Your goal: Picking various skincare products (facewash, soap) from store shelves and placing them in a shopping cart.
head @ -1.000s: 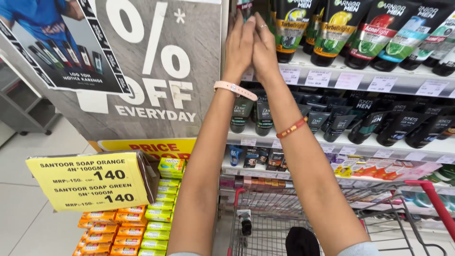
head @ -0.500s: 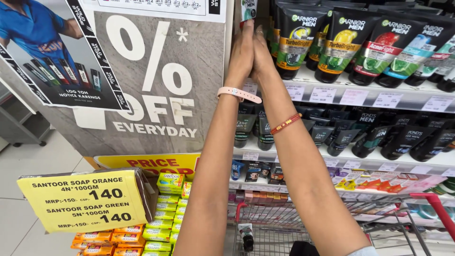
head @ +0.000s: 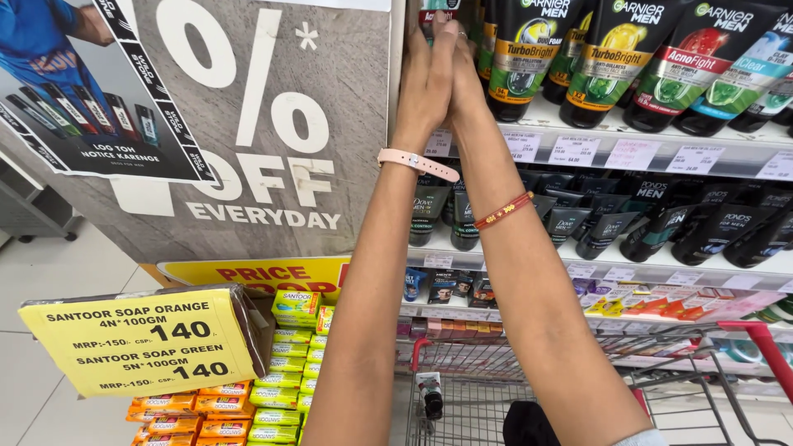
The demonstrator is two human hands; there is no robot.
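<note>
The fingers of both hands are pressed around a tube at the left end of the top shelf, though I cannot tell how firmly they hold it. It is better that the left hand and right hand move it straight and slowly, so the black tubes just beside it are not pushed over.

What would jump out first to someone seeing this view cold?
Both arms stretch up the middle, the left hand and right hand pressed together at the top shelf's left end, beside upright black face-wash tubes. A big grey discount poster fills the left; a yellow price card sits below over stacked soap packs.
</note>
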